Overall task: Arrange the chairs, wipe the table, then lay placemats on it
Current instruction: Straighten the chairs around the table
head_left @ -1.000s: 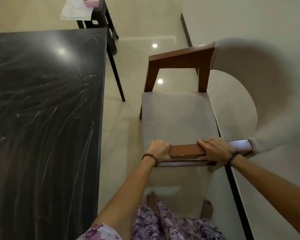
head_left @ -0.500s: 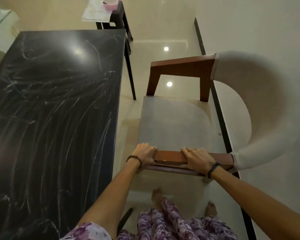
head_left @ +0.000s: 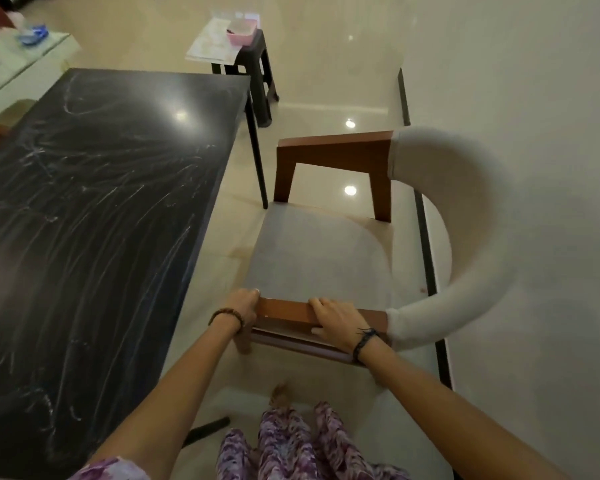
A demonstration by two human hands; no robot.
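Both hands, left (head_left: 242,305) and right (head_left: 336,320), stay curled around the armchair's near wooden armrest (head_left: 286,311); armchair (head_left: 321,261) now closer alongside the streaked black tabletop (head_left: 94,209), wiping not begun.

The scene is seen through a single wide-angle view, taken from the person's head and aimed forward and steeply down, so that both forearms are seen reaching away from the lower edge. The left hand (head_left: 244,304) and right hand (head_left: 336,320) are caught close below, on the near wooden armrest of the chair (head_left: 312,258). The dark table (head_left: 94,209) is framed along the left, the wall on the right, and a small stool (head_left: 257,67) farther off near the top; straight lines are bent toward the edges.
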